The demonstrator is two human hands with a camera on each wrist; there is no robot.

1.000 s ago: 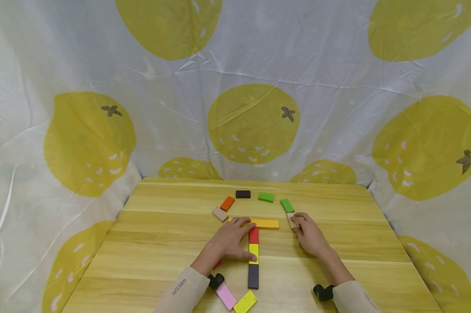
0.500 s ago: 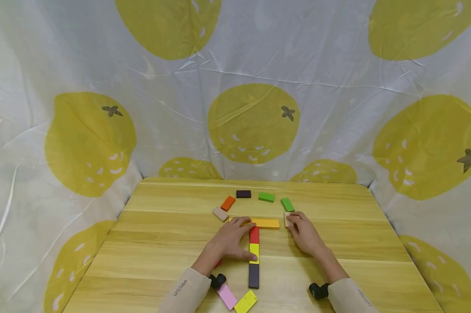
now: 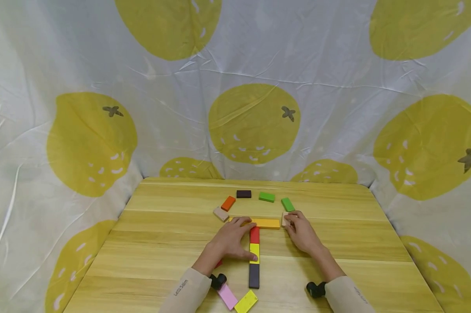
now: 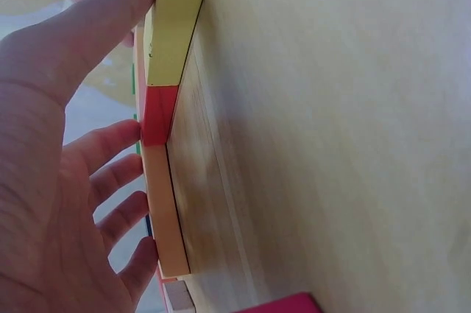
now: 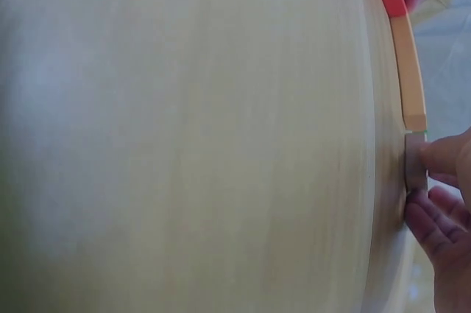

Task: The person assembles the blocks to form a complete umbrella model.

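Observation:
My right hand (image 3: 303,234) pinches a small bare-wood block (image 3: 285,219) just off the right end of an orange bar (image 3: 268,224); the right wrist view also shows this wood block (image 5: 416,162) between thumb and fingers. My left hand (image 3: 232,240) lies over the left part of the bar, fingers spread. Its fingertips touch the orange bar (image 4: 166,213) and red block in the left wrist view, and its thumb rests on the yellow block (image 4: 176,26). A red block (image 3: 255,235), the yellow one and a dark block (image 3: 254,276) form a column below the bar.
An arc of blocks lies beyond the bar: wood (image 3: 221,214), orange-red (image 3: 228,203), dark (image 3: 243,194), green (image 3: 266,197) and another green block (image 3: 288,204). Pink (image 3: 228,297) and yellow (image 3: 246,301) blocks lie near the front. A lemon-print curtain (image 3: 255,124) hangs behind the table.
The right hand has slid the wood block leftward, closer to the right end of the orange bar. My left hand has stayed in place.

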